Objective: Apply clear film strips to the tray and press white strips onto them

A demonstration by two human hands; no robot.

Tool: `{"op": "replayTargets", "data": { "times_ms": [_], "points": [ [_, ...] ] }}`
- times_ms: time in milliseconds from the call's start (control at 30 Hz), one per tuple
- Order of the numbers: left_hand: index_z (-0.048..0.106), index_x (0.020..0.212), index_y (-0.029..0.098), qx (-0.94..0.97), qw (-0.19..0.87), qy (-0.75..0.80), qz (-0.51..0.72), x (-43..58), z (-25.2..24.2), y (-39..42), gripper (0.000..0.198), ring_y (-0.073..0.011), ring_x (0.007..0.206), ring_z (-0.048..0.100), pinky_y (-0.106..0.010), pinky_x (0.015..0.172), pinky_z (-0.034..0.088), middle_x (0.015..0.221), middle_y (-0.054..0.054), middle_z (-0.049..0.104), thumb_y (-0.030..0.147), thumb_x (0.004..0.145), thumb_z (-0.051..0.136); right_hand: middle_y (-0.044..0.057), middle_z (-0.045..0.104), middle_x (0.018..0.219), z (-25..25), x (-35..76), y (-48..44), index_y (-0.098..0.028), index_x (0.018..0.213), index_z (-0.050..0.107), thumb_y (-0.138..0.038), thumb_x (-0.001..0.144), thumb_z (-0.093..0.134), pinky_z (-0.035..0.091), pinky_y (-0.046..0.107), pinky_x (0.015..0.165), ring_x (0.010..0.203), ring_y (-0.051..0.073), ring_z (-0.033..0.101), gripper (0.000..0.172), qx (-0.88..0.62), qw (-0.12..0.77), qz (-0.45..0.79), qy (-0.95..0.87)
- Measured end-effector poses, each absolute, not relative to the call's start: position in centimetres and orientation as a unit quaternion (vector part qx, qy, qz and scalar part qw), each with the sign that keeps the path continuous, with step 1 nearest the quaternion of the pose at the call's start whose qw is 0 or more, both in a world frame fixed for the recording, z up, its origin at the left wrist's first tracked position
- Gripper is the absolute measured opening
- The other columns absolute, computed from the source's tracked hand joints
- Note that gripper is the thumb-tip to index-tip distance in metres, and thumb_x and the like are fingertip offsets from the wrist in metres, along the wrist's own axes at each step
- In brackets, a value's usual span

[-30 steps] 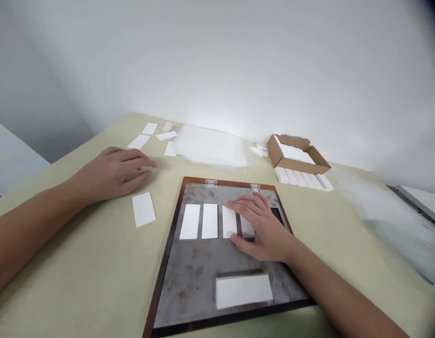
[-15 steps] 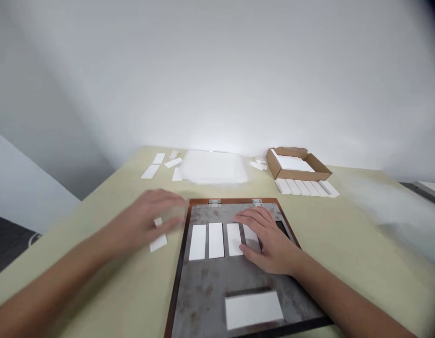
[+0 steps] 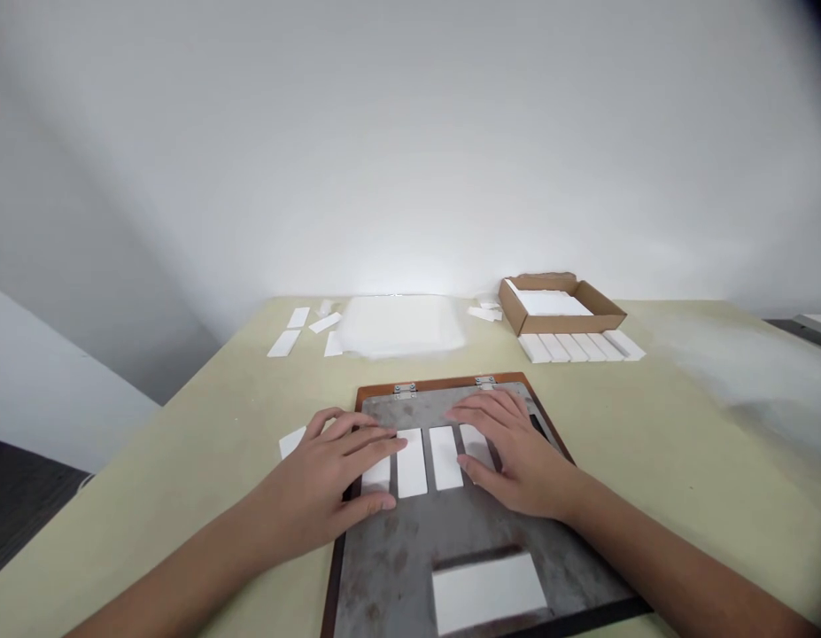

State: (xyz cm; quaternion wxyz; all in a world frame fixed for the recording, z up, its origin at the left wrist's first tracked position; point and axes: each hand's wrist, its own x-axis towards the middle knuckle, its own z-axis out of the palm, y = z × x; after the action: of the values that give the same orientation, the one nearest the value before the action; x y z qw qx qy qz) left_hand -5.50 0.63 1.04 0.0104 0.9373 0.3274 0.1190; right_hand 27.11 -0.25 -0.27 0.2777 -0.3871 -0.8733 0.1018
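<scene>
A grey metal plate (image 3: 390,558) with a brown rim lies on the table in front of me. Narrow white strips (image 3: 428,459) sit side by side in slots near its far end, and a wider white piece (image 3: 488,592) fills a slot near its front. My left hand (image 3: 334,478) lies flat with fingers spread over the leftmost strip and the plate's left edge. My right hand (image 3: 509,452) rests flat, fingers apart, on the rightmost strips. Neither hand grips anything. A loose white card (image 3: 291,440) peeks out beside my left hand.
The yellow-green table (image 3: 649,425) carries a brown cardboard box (image 3: 560,306) of white pieces at the back right, with a row of white strips (image 3: 583,346) before it. A white sheet (image 3: 400,324) and scattered white cards (image 3: 297,328) lie at the back. The table's left edge drops to the floor.
My left hand has swept right from the table by the loose card onto the plate's left strip. My right hand stays on the right strips. The view has tilted up.
</scene>
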Motion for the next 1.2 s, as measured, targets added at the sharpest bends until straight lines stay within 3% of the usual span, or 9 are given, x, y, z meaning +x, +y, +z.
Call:
{"op": "replayTargets", "data": {
  "times_ms": [200,500,1033,1200],
  "points": [
    [0.055,0.146,0.036,0.941,0.004,0.318,0.116,-5.5,0.9,0.4,0.046,-0.0305,0.133,0.056,-0.052,0.111,0.034,0.148,0.000,0.065,0.050,0.103,0.062,0.008,0.066,0.137,-0.7,29.2,1.0,-0.030,0.136,0.059,-0.028,0.101,0.060,0.038,0.056,0.114,0.132,0.031,0.055,0.036,-0.434,0.341,0.076,-0.831],
    [0.068,0.122,0.035,0.943,-0.004,0.286,0.171,-5.0,1.6,0.1,0.020,-0.0241,0.118,0.066,-0.050,0.111,0.029,0.127,0.007,0.077,0.042,0.104,0.063,0.007,0.068,0.133,-1.9,30.1,1.8,-0.031,0.131,0.062,-0.029,0.101,0.060,0.040,0.056,0.110,0.129,0.031,0.057,0.030,-0.456,0.354,0.078,-0.813],
    [0.070,0.125,0.027,0.948,-0.002,0.254,0.190,-4.3,2.1,-0.2,0.021,-0.0216,0.111,0.068,-0.042,0.115,0.024,0.114,0.001,0.079,0.033,0.108,0.058,0.006,0.069,0.130,-1.9,30.0,1.7,-0.032,0.126,0.064,-0.027,0.101,0.060,0.040,0.054,0.110,0.130,0.030,0.058,0.026,-0.445,0.358,0.074,-0.817],
    [0.069,0.127,0.027,0.952,-0.003,0.246,0.183,-4.3,2.2,-0.2,0.022,-0.0204,0.112,0.068,-0.041,0.117,0.021,0.119,0.002,0.078,0.032,0.108,0.058,0.005,0.069,0.130,-2.0,30.0,1.6,-0.033,0.126,0.063,-0.026,0.101,0.061,0.039,0.054,0.110,0.130,0.029,0.057,0.026,-0.443,0.360,0.074,-0.818]
  ]
}}
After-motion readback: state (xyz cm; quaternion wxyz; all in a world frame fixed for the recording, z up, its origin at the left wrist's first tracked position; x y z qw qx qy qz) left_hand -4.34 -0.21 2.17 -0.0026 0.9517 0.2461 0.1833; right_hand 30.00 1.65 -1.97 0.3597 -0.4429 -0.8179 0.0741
